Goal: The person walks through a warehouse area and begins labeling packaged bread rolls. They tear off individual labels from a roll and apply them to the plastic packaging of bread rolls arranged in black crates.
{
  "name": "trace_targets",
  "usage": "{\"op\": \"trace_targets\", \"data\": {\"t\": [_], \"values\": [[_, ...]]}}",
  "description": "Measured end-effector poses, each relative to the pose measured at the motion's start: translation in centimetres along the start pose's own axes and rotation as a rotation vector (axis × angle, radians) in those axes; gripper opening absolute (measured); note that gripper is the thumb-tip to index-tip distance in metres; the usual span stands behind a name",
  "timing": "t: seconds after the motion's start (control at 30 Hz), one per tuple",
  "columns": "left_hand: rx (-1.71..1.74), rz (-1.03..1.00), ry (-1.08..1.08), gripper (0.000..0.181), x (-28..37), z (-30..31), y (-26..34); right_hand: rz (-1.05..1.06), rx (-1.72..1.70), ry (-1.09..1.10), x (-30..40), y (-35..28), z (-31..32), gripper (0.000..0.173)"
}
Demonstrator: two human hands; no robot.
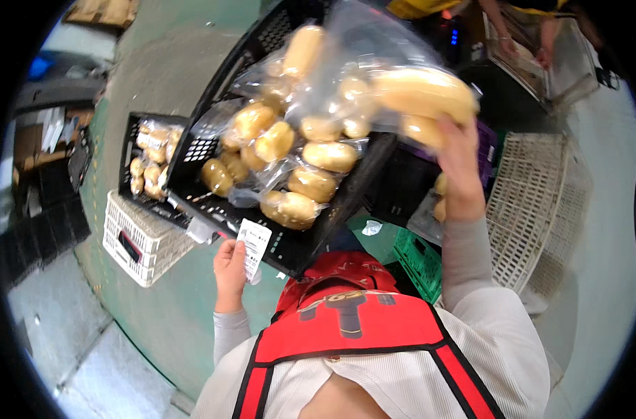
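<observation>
Between thumb and fingers, my left hand pinches a white printed label at the near edge of a black plastic crate. In that crate lie several clear plastic bags of potatoes. My right hand grips another clear bag of potatoes, raised over the crate's right side. This bag is blurred, and its loose plastic spreads to the left across the crate. The fingers of my right hand are partly hidden by the bag.
Left of the big crate, a smaller-looking black crate of bagged potatoes rests on a white crate. At right stand a white slatted crate and a green crate. A co-worker's hands are at a metal-edged tray, upper right.
</observation>
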State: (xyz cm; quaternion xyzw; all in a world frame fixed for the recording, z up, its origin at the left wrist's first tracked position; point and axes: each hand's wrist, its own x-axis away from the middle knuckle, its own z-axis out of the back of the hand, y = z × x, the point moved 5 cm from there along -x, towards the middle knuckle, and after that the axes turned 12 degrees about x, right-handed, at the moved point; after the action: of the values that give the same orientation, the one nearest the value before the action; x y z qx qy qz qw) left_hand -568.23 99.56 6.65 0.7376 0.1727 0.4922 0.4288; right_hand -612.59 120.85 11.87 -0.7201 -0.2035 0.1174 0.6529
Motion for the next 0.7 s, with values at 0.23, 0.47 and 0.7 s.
{"op": "trace_targets", "data": {"t": [0.23, 0.47, 0.7], "values": [[-0.112, -0.001, -0.101, 0.012, -1.3, -2.6, 1.0, -0.356, 0.123, 0.395, 9.9, 9.3, 26.9, 0.044], [-0.207, 0.027, -0.127, 0.013, -1.8, -3.8, 0.1, -0.615, -0.024, 0.615, 8.5, 17.9, 33.5, 0.044], [-0.18, 0.025, -0.109, 0.014, -1.3, -2.7, -0.2, -0.743, 0.822, 0.677, 5.5, 18.8, 37.7, 0.061]]}}
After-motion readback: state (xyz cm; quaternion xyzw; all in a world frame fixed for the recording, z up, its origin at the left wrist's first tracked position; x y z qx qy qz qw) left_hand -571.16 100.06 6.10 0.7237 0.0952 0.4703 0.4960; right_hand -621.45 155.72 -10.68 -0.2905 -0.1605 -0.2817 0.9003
